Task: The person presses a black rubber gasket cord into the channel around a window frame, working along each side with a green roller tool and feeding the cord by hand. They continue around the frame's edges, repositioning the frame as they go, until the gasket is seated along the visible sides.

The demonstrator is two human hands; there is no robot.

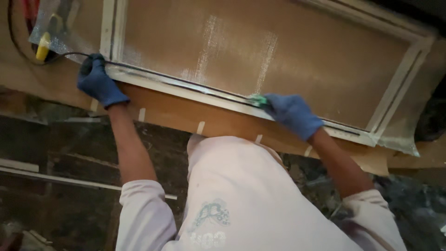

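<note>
**Black cord stretched along the frame groove between two gloved hands**

A thin black spline cord lies along the near rail of a white screen frame, and its long axis runs from about ten o'clock down to four o'clock across the view. The mesh screen fills the frame and spills past its far right corner in a loose flap.

The left hand, in a blue glove, sits at the upper left end of that line. Its fingers are curled closed over the cord right at the frame's corner; beyond the glove, at about nine to ten o'clock from it, the cord loops away toward a yellow-handled tool lying under a clear plastic bag.

The right hand, also gloved in blue, sits at the lower right end. Its fingers are wrapped tight round a small green tool, whose tip pokes out at ten o'clock from the knuckles and meets the cord in the groove. So the seated stretch of cord lies up and left of the right fingers, straight toward the left hand, while the groove ahead runs on at four o'clock toward the frame's right corner. The right hand is the nearer one to that remaining run.

The frame rests on a brown board with strips of pale tape along its near edge.
</note>
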